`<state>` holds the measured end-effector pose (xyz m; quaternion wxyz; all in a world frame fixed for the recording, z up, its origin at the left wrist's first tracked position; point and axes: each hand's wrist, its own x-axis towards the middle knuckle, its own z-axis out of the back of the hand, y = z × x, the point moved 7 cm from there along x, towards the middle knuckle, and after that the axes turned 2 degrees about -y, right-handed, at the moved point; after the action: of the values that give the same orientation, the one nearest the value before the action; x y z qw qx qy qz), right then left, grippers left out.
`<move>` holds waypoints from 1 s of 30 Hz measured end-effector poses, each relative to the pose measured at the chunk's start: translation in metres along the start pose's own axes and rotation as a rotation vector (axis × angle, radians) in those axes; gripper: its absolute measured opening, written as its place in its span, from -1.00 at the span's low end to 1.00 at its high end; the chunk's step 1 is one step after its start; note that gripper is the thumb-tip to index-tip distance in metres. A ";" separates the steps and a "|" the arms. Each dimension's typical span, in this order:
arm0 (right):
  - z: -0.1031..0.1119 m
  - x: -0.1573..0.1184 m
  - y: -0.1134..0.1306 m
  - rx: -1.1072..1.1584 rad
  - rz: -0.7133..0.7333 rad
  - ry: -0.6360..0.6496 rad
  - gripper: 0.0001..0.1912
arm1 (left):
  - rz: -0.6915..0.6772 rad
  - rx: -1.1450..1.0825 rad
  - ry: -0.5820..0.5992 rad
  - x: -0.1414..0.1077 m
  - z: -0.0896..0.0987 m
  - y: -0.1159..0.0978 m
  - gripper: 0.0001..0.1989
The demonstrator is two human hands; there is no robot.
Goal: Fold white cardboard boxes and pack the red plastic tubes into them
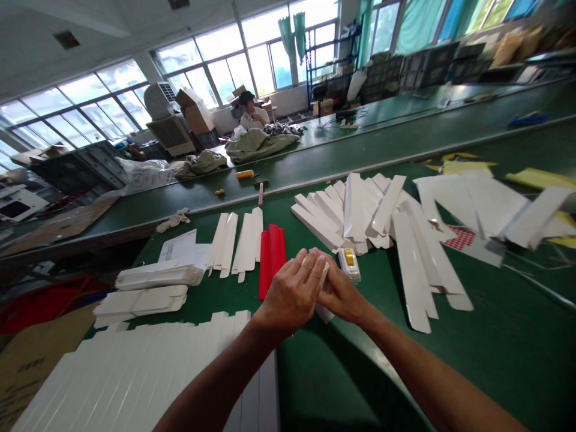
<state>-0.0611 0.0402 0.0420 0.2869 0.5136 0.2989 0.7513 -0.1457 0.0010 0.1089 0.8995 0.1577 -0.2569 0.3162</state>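
My left hand (292, 293) and my right hand (342, 289) meet over the middle of the green table, closed around the end of a narrow white carton (324, 313). Most of that carton is hidden behind my fingers and wrists. Just left of my hands lie several red plastic strips (272, 258). Beyond my right hand sits a small clear pack with a yellow part (350, 264). Rows of long white cartons (135, 372) lie side by side under my left forearm.
Flat white cartons (398, 216) are heaped at the right, near white and yellow sheets (477, 192). Bundled flat cartons (157, 276) lie at the left. A knife-like tool (261, 195) rests by the table's far edge. A person (252, 114) sits beyond the long bench (360, 144).
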 end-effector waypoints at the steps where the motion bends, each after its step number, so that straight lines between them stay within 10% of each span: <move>1: -0.001 0.000 -0.002 -0.006 0.008 0.019 -0.32 | 0.000 0.026 0.005 0.000 0.000 0.000 -0.60; 11: 0.003 -0.013 -0.026 0.210 -0.121 0.141 -0.22 | 0.033 0.055 -0.130 -0.010 -0.012 -0.006 -0.61; 18: 0.079 -0.106 -0.181 0.140 -0.971 -0.757 -0.53 | 0.043 0.091 -0.221 -0.012 -0.011 -0.012 -0.64; 30: 0.062 -0.113 -0.244 0.175 -1.436 -0.679 -0.76 | 0.122 0.015 -0.220 -0.015 -0.012 -0.008 -0.63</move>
<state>0.0625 0.1270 -0.1889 0.7346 0.4173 0.5108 0.1593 -0.1461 -0.0072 0.0891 0.8438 0.1824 -0.3607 0.3529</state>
